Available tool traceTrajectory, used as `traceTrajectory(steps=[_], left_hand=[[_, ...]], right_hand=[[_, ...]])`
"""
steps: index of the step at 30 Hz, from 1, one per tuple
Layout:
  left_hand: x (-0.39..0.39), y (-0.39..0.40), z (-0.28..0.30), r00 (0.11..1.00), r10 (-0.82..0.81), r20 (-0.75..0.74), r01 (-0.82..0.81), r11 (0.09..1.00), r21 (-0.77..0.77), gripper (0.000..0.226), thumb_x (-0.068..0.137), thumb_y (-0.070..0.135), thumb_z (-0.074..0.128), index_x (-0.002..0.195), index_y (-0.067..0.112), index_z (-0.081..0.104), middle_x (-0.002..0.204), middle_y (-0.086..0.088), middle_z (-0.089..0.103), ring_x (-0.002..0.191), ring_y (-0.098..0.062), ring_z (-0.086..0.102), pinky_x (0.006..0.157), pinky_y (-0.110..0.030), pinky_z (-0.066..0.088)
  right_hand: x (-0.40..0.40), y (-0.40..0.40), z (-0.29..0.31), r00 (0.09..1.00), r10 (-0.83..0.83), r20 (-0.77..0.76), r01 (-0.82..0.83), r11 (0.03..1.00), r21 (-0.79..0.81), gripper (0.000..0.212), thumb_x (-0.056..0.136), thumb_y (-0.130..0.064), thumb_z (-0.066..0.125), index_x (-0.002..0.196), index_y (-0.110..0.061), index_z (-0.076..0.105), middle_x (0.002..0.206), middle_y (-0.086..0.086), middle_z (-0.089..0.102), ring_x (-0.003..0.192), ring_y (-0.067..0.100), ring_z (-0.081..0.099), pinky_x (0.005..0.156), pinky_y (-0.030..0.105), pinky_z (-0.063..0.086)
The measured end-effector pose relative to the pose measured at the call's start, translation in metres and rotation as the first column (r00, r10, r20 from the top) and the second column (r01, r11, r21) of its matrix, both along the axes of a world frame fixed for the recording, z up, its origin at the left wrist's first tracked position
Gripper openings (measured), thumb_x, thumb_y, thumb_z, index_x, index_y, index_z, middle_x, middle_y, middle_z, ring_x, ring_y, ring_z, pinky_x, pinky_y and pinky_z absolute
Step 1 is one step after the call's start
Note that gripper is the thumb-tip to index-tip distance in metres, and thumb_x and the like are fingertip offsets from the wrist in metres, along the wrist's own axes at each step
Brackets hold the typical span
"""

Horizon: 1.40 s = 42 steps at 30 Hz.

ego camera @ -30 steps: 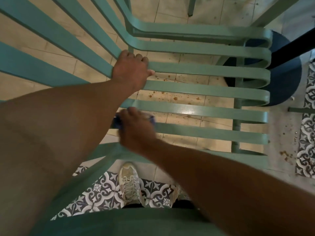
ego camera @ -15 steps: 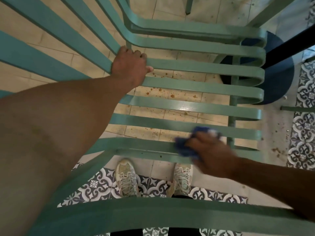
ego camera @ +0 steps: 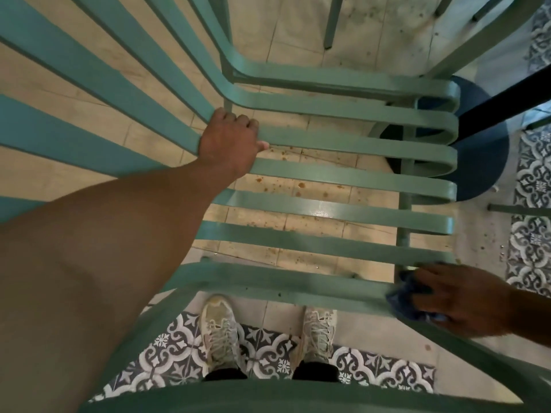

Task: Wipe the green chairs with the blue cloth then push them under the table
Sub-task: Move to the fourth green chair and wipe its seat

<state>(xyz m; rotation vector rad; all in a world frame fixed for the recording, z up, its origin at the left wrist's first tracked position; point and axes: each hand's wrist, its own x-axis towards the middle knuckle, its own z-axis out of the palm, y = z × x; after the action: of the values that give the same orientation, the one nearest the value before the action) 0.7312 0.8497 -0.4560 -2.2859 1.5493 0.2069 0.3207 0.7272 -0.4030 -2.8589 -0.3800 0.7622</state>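
The green chair [ego camera: 343, 210] lies under both my hands, seen from straight above — its seat slats run long from my left hand across toward my right, ending in rounded loops beyond my right hand's reach, while the back slats fan away past my left hand. My left hand [ego camera: 229, 143] is curled over one slat where seat bends into back, fingers wrapped on the far edge, thumb lying along the near side. My right hand [ego camera: 459, 302] presses the blue cloth [ego camera: 410, 296] against the near right corner of the seat frame, fingers bent around the bunched fabric — the cloth pokes out toward my left hand. Below my hands, my pale shoes [ego camera: 219, 332] stand on patterned tiles [ego camera: 268, 353]. Beyond my right hand sits a dark round table base [ego camera: 477, 150].
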Motion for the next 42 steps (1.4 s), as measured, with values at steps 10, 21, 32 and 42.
traceTrajectory(steps=[10, 21, 32, 42], left_hand=[[0.001, -0.001, -0.003, 1.0, 0.015, -0.013, -0.015, 1.0, -0.019, 0.056, 0.101, 0.051, 0.028, 0.133, 0.01, 0.049, 0.127, -0.01, 0.059, 0.117, -0.03, 0.053, 0.102, -0.042, 0.03], [0.003, 0.0, -0.006, 0.999, 0.032, -0.034, -0.033, 0.999, -0.033, 0.056, 0.101, 0.052, 0.029, 0.13, 0.01, 0.052, 0.124, -0.01, 0.06, 0.117, -0.03, 0.052, 0.1, -0.041, 0.031], [0.003, 0.0, -0.004, 0.999, 0.018, -0.028, -0.018, 1.0, -0.004, 0.057, 0.078, 0.037, 0.068, 0.126, 0.013, 0.05, 0.12, -0.007, 0.061, 0.114, -0.027, 0.055, 0.1, -0.037, 0.031], [-0.001, -0.001, -0.01, 0.998, 0.05, -0.039, -0.053, 0.995, -0.086, 0.052, 0.1, 0.05, 0.033, 0.13, 0.012, 0.052, 0.124, -0.009, 0.061, 0.116, -0.029, 0.052, 0.102, -0.041, 0.03]], right_hand=[[0.268, 0.163, -0.068, 0.801, -0.466, 0.376, 0.335, 0.869, 0.364, 0.022, 0.079, -0.025, 0.067, 0.096, -0.011, 0.066, 0.088, 0.014, 0.059, 0.071, 0.03, 0.056, 0.052, 0.036, 0.05], [0.023, 0.003, -0.021, 0.277, -0.928, 0.249, 0.96, 0.277, -0.038, 0.033, 0.084, -0.024, 0.067, 0.113, -0.016, 0.054, 0.105, 0.017, 0.054, 0.08, 0.021, 0.044, 0.062, 0.032, 0.036], [0.286, 0.079, -0.065, 0.492, -0.756, 0.432, 0.701, 0.638, 0.318, 0.021, 0.079, -0.018, 0.067, 0.097, -0.01, 0.06, 0.09, 0.015, 0.055, 0.077, 0.032, 0.053, 0.057, 0.033, 0.036], [0.118, -0.078, -0.029, -0.273, -0.86, 0.432, 0.961, -0.22, 0.169, 0.031, 0.093, -0.027, 0.05, 0.119, -0.009, 0.048, 0.122, 0.023, 0.047, 0.114, 0.041, 0.047, 0.089, 0.048, 0.042]])
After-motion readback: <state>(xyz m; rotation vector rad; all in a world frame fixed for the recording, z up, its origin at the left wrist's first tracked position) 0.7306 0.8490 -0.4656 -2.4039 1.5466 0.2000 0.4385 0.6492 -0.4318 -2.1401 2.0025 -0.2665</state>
